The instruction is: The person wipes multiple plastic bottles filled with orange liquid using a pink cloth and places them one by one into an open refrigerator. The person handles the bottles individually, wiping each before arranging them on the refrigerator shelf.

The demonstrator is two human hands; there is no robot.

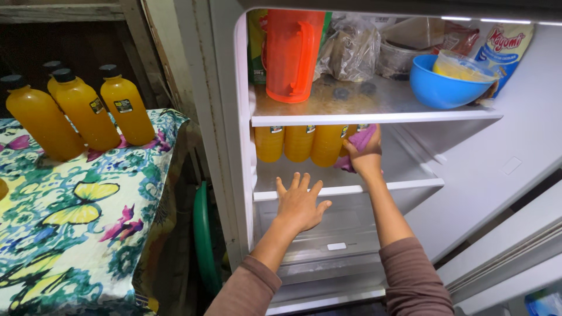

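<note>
The right hand [364, 157] is gripping a purple cloth [358, 142] beside the orange bottles [300, 143] (middle fridge shelf). The left hand [300, 204] is hovering with fingers spread open.

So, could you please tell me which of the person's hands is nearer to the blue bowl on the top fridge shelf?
Right. The right hand holds a purple cloth just under that shelf, below and left of the blue bowl. The left hand rests spread on the lower shelf edge, farther down-left.

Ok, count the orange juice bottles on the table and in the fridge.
8 visible: four on the table, one behind the others; four on the fridge's middle shelf, one partly behind the right hand. More may be hidden.
</note>
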